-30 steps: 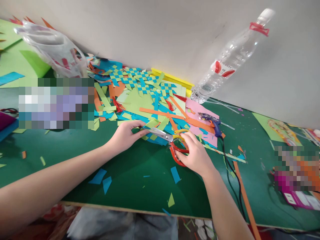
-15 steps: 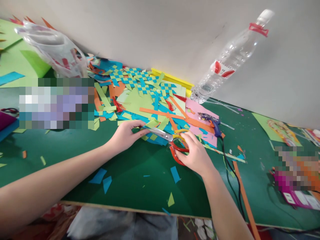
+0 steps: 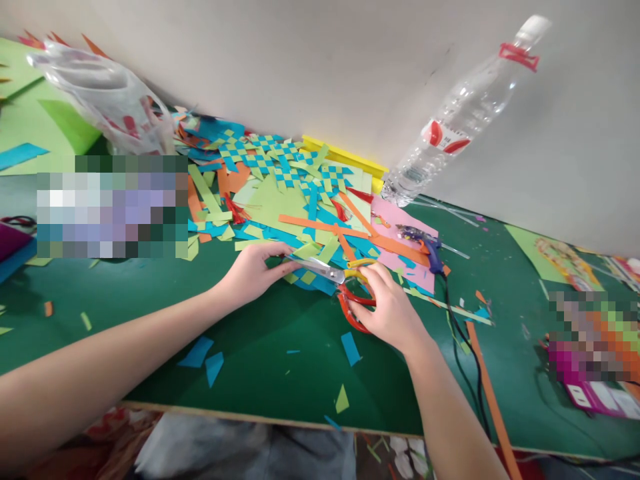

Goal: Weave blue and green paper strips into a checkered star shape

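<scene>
Near the worktop's (image 3: 270, 383) front edge lie blue and green scraps (image 3: 351, 349). Beyond them my right hand (image 3: 387, 303) grips the scissors (image 3: 337, 274) by their handles, barely shifted since half a second ago; my left hand (image 3: 255, 270), equally steady, pinches woven paper (image 3: 324, 286) at the blade tips. Checkered pieces (image 3: 260, 160) and a bottle (image 3: 457, 120) line the back edge.

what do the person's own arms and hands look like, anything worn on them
Both forearms, left and right, are bare as far as they show, with no sleeve, watch or bracelet in view. The left hand and right hand are ungloved, and no ring can be made out. There are no clear markings either.
</scene>
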`<state>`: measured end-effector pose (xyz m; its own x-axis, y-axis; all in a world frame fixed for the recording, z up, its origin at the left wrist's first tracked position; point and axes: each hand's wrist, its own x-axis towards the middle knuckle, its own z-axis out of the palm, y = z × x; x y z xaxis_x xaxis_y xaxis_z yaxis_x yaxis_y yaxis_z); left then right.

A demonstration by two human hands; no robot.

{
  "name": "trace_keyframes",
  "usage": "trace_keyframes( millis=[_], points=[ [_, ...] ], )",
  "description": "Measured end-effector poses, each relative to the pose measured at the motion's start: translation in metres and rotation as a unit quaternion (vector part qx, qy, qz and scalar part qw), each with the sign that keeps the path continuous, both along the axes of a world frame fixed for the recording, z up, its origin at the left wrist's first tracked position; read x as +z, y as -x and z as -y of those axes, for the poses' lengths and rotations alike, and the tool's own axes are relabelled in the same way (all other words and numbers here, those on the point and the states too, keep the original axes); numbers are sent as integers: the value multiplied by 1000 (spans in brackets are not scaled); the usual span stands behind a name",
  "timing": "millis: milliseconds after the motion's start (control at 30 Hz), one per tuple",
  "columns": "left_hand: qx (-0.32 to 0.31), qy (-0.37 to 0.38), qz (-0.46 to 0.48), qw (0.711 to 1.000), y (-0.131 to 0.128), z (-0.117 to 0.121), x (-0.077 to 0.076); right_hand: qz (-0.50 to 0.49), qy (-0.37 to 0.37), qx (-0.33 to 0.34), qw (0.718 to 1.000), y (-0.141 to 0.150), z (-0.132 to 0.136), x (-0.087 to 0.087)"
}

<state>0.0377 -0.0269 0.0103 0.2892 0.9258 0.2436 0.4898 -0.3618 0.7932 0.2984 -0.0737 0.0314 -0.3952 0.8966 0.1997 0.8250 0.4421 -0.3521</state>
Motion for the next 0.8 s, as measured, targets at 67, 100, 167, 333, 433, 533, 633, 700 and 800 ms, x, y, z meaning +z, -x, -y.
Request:
trace_keyframes(
  millis=[67,100,167,333,433,533,633,700,800],
  points=[
    [0,-1,-4,1000,0,0,1,-2,5,0,1000,0,0,0],
    [-1,-1,-6,1000,0,0,1,-3,7,1,1000,0,0,1],
    [-2,-1,-7,1000,-1,0,2,-5,10,2,1000,0,0,1],
    [-2,-4,-10,1000,-1,0,3,-3,13,4,1000,0,1,3],
    [-2,1,-9,1000,0,0,3,-6,13,4,1000,1,1,3],
    [-6,3,-7,1000,0,0,3,-11,7,3,1000,0,1,3],
    [-7,5,-5,1000,-1,0,4,-7,0,-3,1000,0,1,1],
    [-9,13,-2,1000,-1,0,5,-1,-4,-6,1000,-1,1,1],
    [-17,22,1,1000,-1,0,4,3,-11,-5,1000,-1,0,1]
  ],
)
